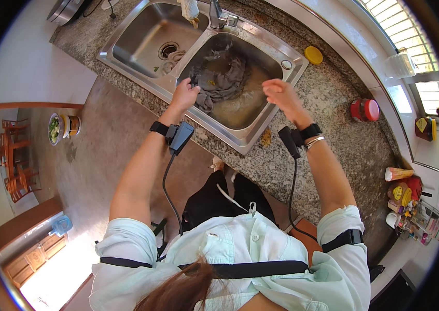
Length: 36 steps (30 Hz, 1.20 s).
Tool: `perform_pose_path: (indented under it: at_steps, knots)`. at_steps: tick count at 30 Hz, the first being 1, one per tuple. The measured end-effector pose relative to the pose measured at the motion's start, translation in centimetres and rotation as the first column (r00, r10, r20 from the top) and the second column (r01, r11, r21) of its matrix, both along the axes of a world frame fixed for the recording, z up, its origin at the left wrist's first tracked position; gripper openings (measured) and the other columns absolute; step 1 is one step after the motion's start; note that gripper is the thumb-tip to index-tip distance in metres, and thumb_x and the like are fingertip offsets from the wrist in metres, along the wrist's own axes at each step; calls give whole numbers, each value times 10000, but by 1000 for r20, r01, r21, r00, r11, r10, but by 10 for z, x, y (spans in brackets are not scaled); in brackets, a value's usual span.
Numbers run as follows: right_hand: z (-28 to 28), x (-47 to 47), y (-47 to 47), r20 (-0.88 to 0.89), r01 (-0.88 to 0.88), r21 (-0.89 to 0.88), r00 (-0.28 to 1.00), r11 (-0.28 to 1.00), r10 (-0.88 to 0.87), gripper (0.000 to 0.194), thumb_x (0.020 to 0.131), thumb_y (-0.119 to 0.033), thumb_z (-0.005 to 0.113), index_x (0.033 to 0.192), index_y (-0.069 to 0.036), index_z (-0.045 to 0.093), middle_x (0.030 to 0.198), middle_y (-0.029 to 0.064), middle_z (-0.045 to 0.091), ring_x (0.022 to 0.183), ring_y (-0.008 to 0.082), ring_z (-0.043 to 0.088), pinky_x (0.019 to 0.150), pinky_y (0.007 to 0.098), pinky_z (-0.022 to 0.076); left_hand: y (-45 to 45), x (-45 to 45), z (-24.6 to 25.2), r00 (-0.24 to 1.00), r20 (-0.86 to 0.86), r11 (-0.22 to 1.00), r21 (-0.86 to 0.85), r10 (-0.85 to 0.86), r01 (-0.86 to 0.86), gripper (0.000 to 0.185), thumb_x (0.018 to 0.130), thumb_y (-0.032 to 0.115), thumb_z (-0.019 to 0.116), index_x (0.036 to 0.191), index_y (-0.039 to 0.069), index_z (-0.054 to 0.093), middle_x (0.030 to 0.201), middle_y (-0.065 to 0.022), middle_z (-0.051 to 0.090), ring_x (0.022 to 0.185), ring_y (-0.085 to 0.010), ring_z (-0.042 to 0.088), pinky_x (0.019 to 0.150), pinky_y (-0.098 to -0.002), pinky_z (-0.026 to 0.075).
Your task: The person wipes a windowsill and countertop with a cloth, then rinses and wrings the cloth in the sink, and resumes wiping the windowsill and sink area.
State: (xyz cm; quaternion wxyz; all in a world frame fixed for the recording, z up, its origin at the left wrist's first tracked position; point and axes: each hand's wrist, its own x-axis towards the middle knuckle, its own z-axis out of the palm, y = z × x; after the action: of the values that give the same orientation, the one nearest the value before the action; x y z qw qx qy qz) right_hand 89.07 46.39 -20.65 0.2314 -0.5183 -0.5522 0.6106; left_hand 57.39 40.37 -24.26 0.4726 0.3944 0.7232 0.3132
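Note:
A soaked grey cloth [225, 81] lies bunched in murky water in the right basin [260, 116] of a stainless steel double sink. Small yellow bits rest on its folds. Over the basin's near left edge is my left hand [185, 95], beside the cloth, thumb and fingers a little apart with nothing seen between them. My right hand [282, 96] hovers above the basin's right side, apart from the cloth. Its fingers are loosely curled, slightly blurred, and appear to hold nothing.
A faucet [216, 15] stands behind the basins, with a pale cloth [190, 9] hanging beside it. Another wet cloth [173, 60] lies in the left basin [141, 37]. On the granite counter [312, 89] are a yellow lid [313, 55], a red-lidded jar [364, 110] and yellow scraps [266, 138].

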Motion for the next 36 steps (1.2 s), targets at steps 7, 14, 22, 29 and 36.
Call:
perform_pose_path:
  at_steps: [7, 14, 22, 29, 36]
  knots:
    - [-122, -94, 20, 477, -481, 256, 817, 838, 323, 195, 839, -145, 605, 994, -106, 716, 953, 191, 688, 929, 359, 662, 818, 409, 532, 51, -18, -67, 990, -138, 992, -118, 20, -37, 385, 854, 81, 525, 1192, -104, 528, 1113, -262, 617, 1042, -353, 608, 823, -371, 474]
    - [-165, -170, 6, 531, -363, 302, 832, 882, 161, 306, 836, -92, 597, 1136, -95, 654, 1083, 215, 656, 1025, 386, 621, 868, 458, 509, 97, -31, -158, 987, 162, 799, -593, -5, 102, 324, 917, 153, 567, 1209, 28, 504, 1058, -138, 541, 914, -268, 525, 720, -552, 487]
    - [-153, -144, 45, 645, -353, 381, 764, 855, 28, 363, 780, -172, 708, 1136, -133, 644, 1112, 137, 593, 1002, 351, 614, 833, 465, 518, 112, -7, -176, 951, -98, 819, -539, -292, 196, 382, 923, 283, 610, 1206, 25, 607, 1238, -143, 612, 1117, -248, 573, 863, -351, 468]
    - [-164, -149, 46, 666, -85, 299, 732, 950, -144, 304, 812, -204, 661, 1115, -181, 655, 1132, 120, 582, 1008, 341, 609, 812, 456, 522, 139, -24, -291, 445, -354, 568, -534, -823, 626, 466, 690, 108, 785, 1132, 84, 639, 1212, -138, 630, 1084, -367, 607, 830, -432, 529]
    - [-170, -144, 41, 578, 71, 390, 757, 918, -304, 272, 824, -150, 586, 1081, -149, 675, 1160, 127, 624, 1036, 348, 614, 859, 438, 513, 119, -6, -258, 924, 191, 785, -599, 332, -158, 264, 854, 144, 652, 1116, 152, 615, 927, -18, 570, 789, -181, 479, 699, -376, 407]
